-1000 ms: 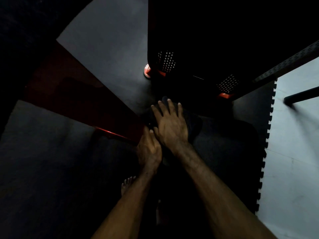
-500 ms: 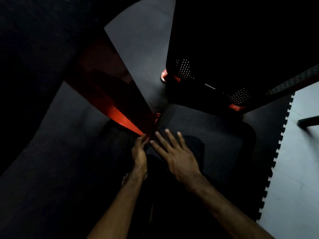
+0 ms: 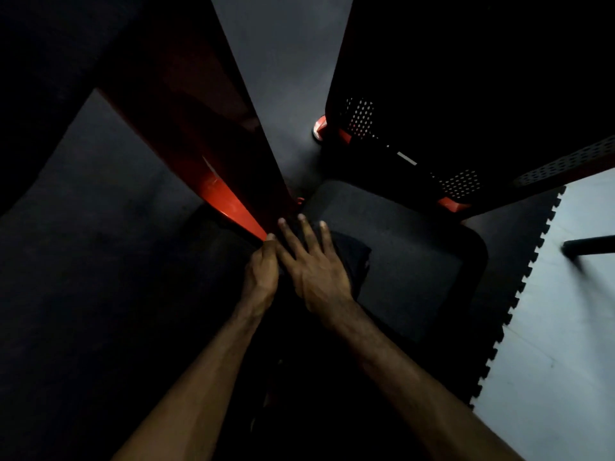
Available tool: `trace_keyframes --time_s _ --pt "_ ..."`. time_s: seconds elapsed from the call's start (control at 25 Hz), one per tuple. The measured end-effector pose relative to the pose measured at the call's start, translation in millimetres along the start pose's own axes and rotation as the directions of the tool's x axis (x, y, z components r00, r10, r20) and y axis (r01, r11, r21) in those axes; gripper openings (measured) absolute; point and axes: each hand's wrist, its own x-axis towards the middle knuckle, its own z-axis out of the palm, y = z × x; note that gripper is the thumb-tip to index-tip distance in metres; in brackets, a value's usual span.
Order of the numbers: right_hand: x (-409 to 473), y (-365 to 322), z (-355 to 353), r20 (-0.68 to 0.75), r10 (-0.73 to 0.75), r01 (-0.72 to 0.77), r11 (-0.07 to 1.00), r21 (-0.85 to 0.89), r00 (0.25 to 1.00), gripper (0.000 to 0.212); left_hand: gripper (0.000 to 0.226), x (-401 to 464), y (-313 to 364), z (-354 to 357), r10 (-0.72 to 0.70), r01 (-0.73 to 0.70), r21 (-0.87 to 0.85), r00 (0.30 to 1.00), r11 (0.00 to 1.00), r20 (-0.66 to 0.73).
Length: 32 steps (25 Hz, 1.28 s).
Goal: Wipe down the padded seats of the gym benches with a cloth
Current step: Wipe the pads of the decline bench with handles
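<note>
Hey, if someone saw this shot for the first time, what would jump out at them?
The two hands at centre: the right hand lies flat with spread fingers on a dark cloth on the padded seat, the left hand close beside it. Next, the bright red frame bar running diagonally to their upper left. At right, the pale floor meets the toothed edge of the dark mat.
</note>
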Motion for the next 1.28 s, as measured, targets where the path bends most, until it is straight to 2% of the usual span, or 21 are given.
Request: trace_keyframes --time_s 0.08,0.2,0.28,0.4,0.48,0.56,0.68,0.8,0.96,1.04,1.08,1.16,1.2,1.28 --pt "-25 12 7 -0.047 -0.037 0.034 0.998 -0.056 0.998 0.070 0.049 -5 -2 -7 0.023 -0.028 0.144 0.999 0.989 0.031" --pt "-122 42 9 -0.079 -0.010 0.005 0.999 -0.052 0.997 0.075 0.048 -14 7 2 0.121 -0.120 0.168 0.993 0.978 0.006" --pt "-160 54 3 -0.066 0.048 -0.050 0.998 -0.025 0.997 0.078 0.050 -6 16 16 0.136 -0.132 0.188 0.991 0.973 -0.008" --pt "-120 41 1 -0.050 0.116 -0.114 0.993 0.036 0.992 0.088 0.049 11 27 31 0.199 -0.185 0.243 0.979 0.952 -0.034" --pt "-74 30 0 -0.068 0.113 -0.107 0.991 0.084 0.991 0.085 0.045 23 26 37 0.260 -0.233 0.321 0.965 0.918 -0.042" --pt "-58 28 1 -0.072 0.091 -0.086 0.993 0.079 0.993 0.078 0.041 30 28 36 0.251 -0.212 0.397 0.967 0.893 -0.050" --pt "-111 41 11 -0.146 0.115 -0.109 0.993 0.048 0.983 0.072 0.042 32 41 45 0.249 -0.185 0.494 0.966 0.849 -0.066" --pt "-176 47 22 -0.177 0.286 -0.277 0.958 0.070 0.942 0.087 0.049 34 54 60 0.358 -0.279 0.552 0.933 0.786 -0.039" --pt "-205 30 29 -0.105 0.617 -0.578 0.774 0.258 0.780 0.116 0.052 33 58 72 0.379 -0.233 0.654 0.921 0.720 -0.089" --pt "-195 20 23 -0.061 0.762 -0.689 0.614 0.385 0.645 0.121 0.052 32 57 73 0.377 -0.220 0.650 0.920 0.727 -0.110" --pt "-188 22 19 -0.047 0.830 -0.707 0.502 0.499 0.556 0.121 0.051 31 56 74 0.377 -0.213 0.652 0.918 0.728 -0.121" --pt "-171 42 15 -0.003 0.931 -0.634 0.251 0.731 0.365 0.110 0.050 32 55 74 0.381 -0.217 0.649 0.916 0.729 -0.122" --pt "-164 55 14 0.011 0.954 -0.587 0.176 0.790 0.301 0.101 0.050 33 56 75 0.381 -0.221 0.640 0.917 0.736 -0.122" --pt "-155 77 12 0.015 0.977 -0.554 0.109 0.825 0.214 0.085 0.049 33 57 76 0.381 -0.226 0.622 0.916 0.750 -0.127"
